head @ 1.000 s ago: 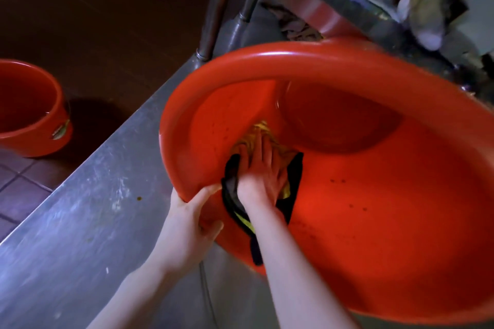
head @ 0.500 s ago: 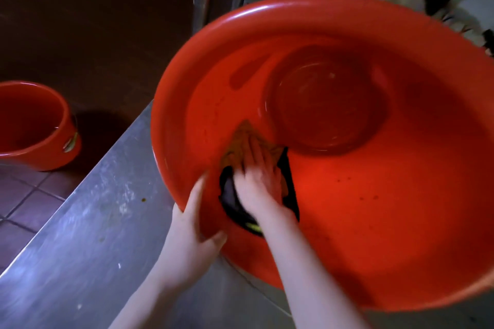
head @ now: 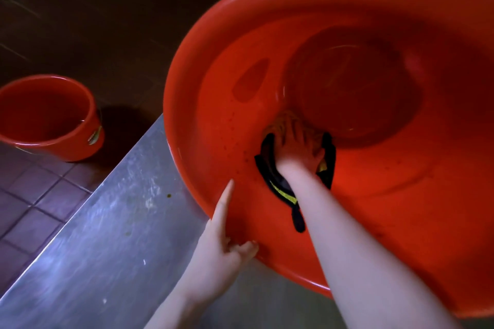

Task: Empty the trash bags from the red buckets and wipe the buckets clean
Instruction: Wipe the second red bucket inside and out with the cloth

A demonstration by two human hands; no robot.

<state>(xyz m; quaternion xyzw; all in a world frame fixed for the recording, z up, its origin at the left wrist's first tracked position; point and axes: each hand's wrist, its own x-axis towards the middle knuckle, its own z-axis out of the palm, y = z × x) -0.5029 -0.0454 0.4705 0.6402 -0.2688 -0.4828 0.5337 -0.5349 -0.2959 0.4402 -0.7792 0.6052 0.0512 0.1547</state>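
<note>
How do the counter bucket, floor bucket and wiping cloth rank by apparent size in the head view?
1. counter bucket
2. floor bucket
3. wiping cloth
The buckets' true sizes are unsure: the counter one is nearer the camera.

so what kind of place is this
Likely a commercial kitchen: a stainless steel worktop, a tiled floor, a large red bucket with a cloth pressed inside, and a second red bucket on the floor.

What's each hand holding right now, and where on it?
Left hand grips the big red bucket by its near rim. Right hand holds nothing; it presses the black-and-yellow cloth flat against the inner wall.
</note>
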